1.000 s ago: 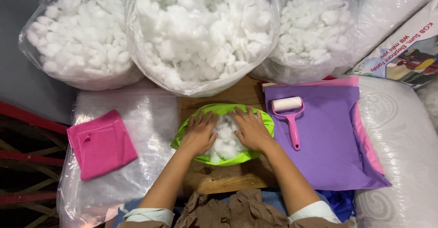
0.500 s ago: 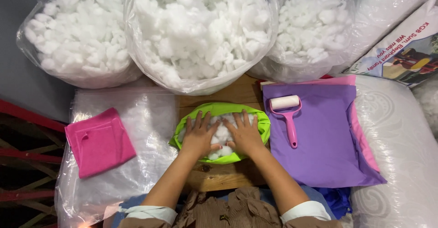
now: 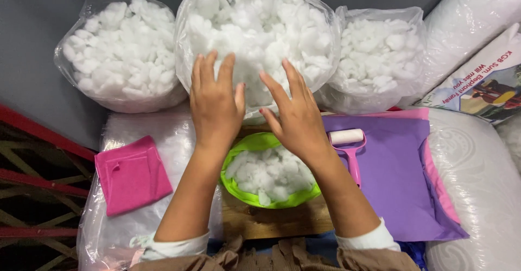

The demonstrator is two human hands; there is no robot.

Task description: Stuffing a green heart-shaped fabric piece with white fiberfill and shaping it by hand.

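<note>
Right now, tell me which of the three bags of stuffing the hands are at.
The middle bag: both hands, left and right, spread open against its front.

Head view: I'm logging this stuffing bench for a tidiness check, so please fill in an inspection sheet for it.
Surface: wooden table, mostly covered by clear plastic sheet.
Job's things: green cover open, white stuffing inside; middle bag of stuffing.
Clutter: pink cloth, lint roller on purple cover, two more bags of stuffing.
Hands: left hand and right hand open, empty, at the middle bag.
Cables: nothing seen.
Surroundings: wrapped pillows on the right, red frame on the left.
</note>
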